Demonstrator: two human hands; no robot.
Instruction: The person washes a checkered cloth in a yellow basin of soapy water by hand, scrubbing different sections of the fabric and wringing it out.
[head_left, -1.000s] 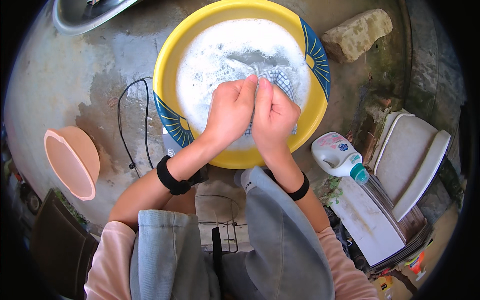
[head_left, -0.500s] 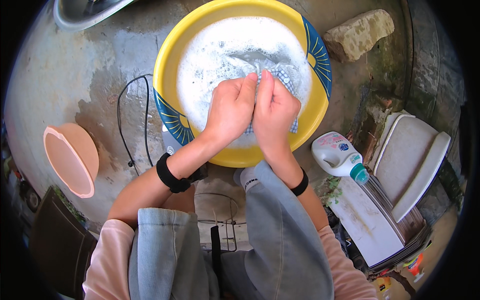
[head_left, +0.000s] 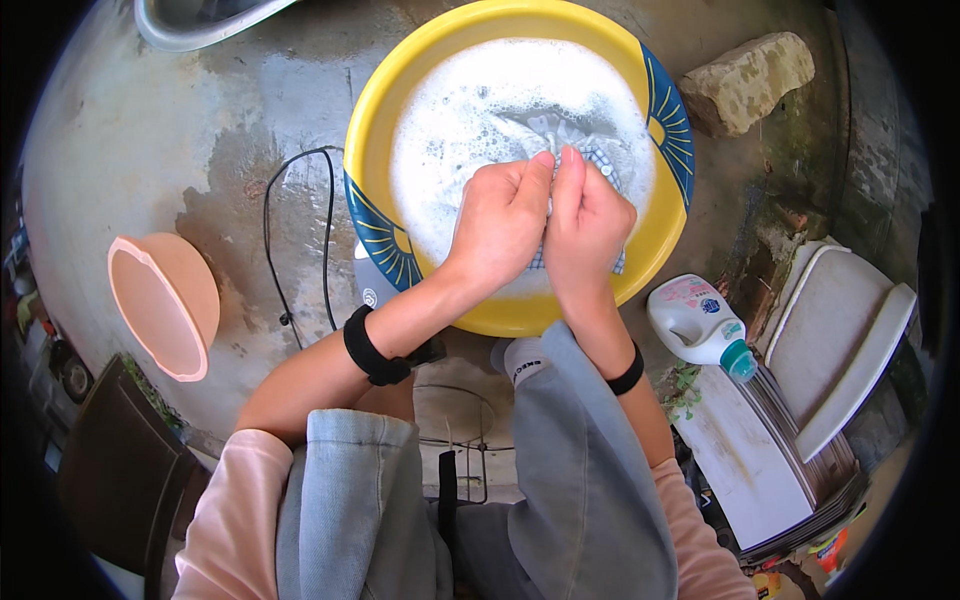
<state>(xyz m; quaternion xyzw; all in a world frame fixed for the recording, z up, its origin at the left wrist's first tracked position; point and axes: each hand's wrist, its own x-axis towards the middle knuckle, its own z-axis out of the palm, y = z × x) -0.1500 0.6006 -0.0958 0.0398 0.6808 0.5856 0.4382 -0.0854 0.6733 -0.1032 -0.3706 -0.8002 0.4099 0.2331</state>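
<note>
A large yellow basin (head_left: 400, 90) with blue patterns holds foamy, soapy water. My left hand (head_left: 500, 215) and my right hand (head_left: 588, 222) are pressed side by side over the basin's near part, both closed on a blue-and-white checked cloth (head_left: 598, 168). The cloth bunches up between my fingers and trails into the suds beyond them. A black band sits on each wrist. My knees in grey-blue trousers rise just below the basin.
A white detergent bottle (head_left: 692, 318) with a teal cap lies right of the basin. A pink bowl (head_left: 165, 305) sits on the wet concrete at left, near a black cord (head_left: 300, 240). A stone (head_left: 745, 80) lies at upper right, and white plastic chairs (head_left: 840, 340) at right.
Both hands have slid a little farther into the basin, still rubbing the cloth together; more of the bunched cloth shows beyond my fingertips.
</note>
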